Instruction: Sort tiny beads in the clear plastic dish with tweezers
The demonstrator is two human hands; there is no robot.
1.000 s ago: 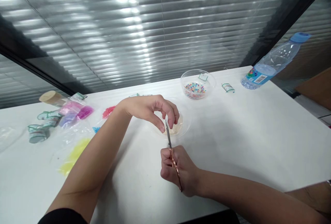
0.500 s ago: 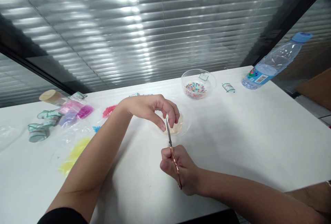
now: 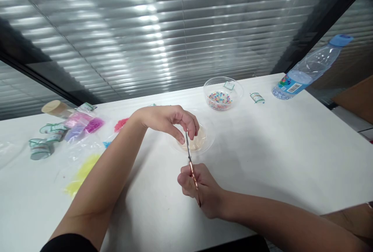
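Note:
Scissors (image 3: 192, 174) with copper-coloured handles and slim metal blades are gripped in my right hand (image 3: 204, 193). The blades point away from me and look close together. My left hand (image 3: 175, 122) arches over a clear shallow bowl (image 3: 210, 142) that holds something pale beige (image 3: 198, 143). The left fingers are curled toward the thumb, and the blade tips reach between them. Anything pinched in the left fingers is too small or hidden to make out.
Behind the hands stands a clear bowl (image 3: 238, 92) of multicoloured beads. A water bottle (image 3: 305, 73) and a small labelled packet (image 3: 257, 97) are to the right. Bags of yellow (image 3: 84, 172) and purple (image 3: 93, 125) pieces, labelled jars (image 3: 40, 150) and a cork-topped jar (image 3: 54, 108) lie left.
Both hands and the scissors have shifted slightly left. The blades look a little more upright, with their tips still at the left fingers.

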